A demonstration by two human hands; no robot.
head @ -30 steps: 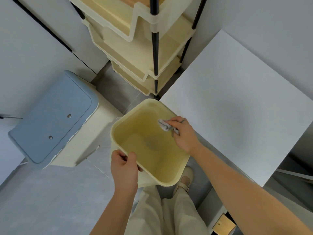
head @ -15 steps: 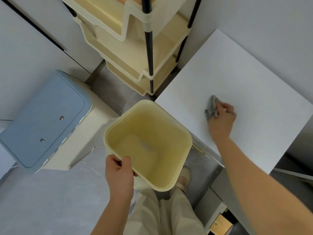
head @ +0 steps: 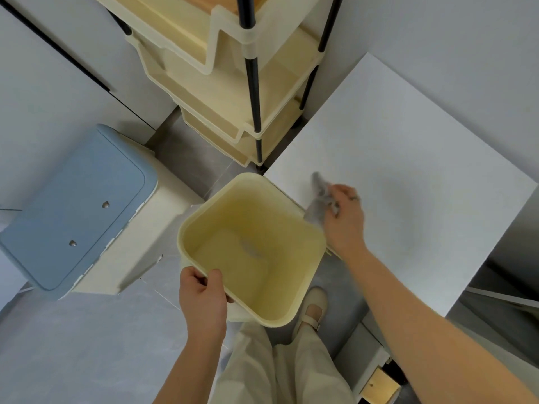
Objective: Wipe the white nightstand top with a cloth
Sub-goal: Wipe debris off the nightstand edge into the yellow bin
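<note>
My right hand (head: pixel 344 220) is gripping the cloth (head: pixel 319 199) on the nightstand (head: pixel 423 176); my left hand (head: pixel 202 298) is clutching the bin (head: pixel 306 301) rim.

Right hand: the right hand (head: pixel 344 217) grips a crumpled grey cloth (head: pixel 319 199) near the left front corner of the white nightstand top (head: pixel 408 176).
Cloth: blurred; whether it touches the surface cannot be told.
Left hand: the left hand (head: pixel 202 298) clasps the near rim of a pale yellow bin (head: pixel 303 290), held just beside the nightstand.
Surroundings: a yellow tiered rack (head: pixel 221 91) stands behind the bin; a blue-lidded box (head: pixel 75 205) sits to the left on the grey floor (head: pixel 73 345).
</note>
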